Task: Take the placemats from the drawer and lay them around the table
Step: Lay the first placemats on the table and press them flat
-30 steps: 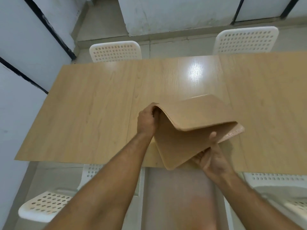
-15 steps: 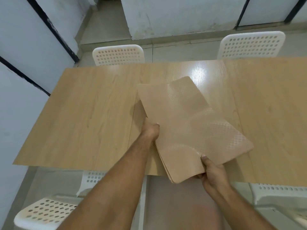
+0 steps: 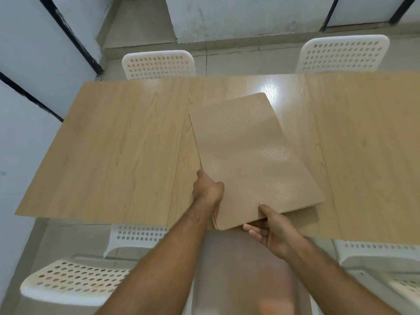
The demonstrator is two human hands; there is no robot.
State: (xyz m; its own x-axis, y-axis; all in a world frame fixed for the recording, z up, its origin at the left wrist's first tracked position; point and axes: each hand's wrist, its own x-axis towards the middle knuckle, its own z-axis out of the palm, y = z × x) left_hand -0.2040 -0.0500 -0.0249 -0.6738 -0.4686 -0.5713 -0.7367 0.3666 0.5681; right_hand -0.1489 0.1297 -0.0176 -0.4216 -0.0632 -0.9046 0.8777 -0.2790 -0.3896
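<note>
Placemats [image 3: 250, 155]: thin stack lying flat on the table [image 3: 113, 144], near-middle; near end hangs just over table's near edge, far end angles toward table's centre.
Right hand [image 3: 275, 233]: thumb on top, fingers under overhanging end, pinching the stack; overhang prob. kept so fingers fit beneath.
Left hand [image 3: 208, 189]: at stack's left edge, thumb on top, fingers hidden below; looks like a hold, prob. to steady or peel one off.
Mat surface: tan, bendy-looking sheets w/ fine dotted texture, rounded corners, edges not quite flush.
Tabletop: pale wood grain, glossy, w/ seam lines.
Chairs [image 3: 158, 64]: white perforated plastic, along table's far & near sides.
</note>
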